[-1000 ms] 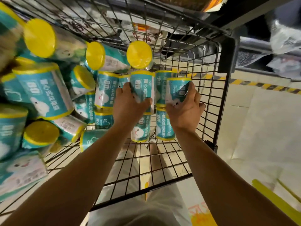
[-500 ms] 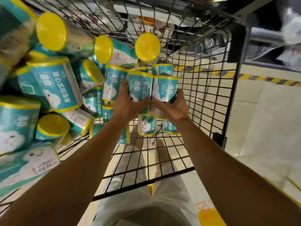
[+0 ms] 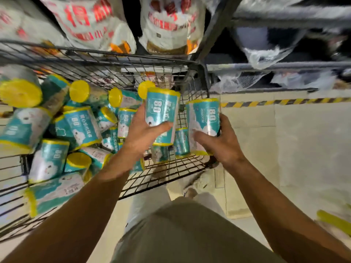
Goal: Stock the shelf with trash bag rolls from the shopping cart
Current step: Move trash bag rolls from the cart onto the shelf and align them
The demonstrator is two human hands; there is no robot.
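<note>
We found the left hand (image 3: pixel 145 130) and right hand (image 3: pixel 218 141) each with fingers curled round a trash bag roll (image 3: pixel 161 109), above the shopping cart (image 3: pixel 171 71). Pick-up step judged complete; transfer to the shelf (image 3: pixel 284 21) beyond the fingers comes next.

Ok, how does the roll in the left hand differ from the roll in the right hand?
The left-hand roll is over the cart and sits higher in view; the right-hand roll is at the cart's right edge, lower. The left hand grips its roll near the bottom, thumb across the front; the right hand wraps its roll from the side. Both rolls are upright, teal with yellow ends, marked 80.
</note>
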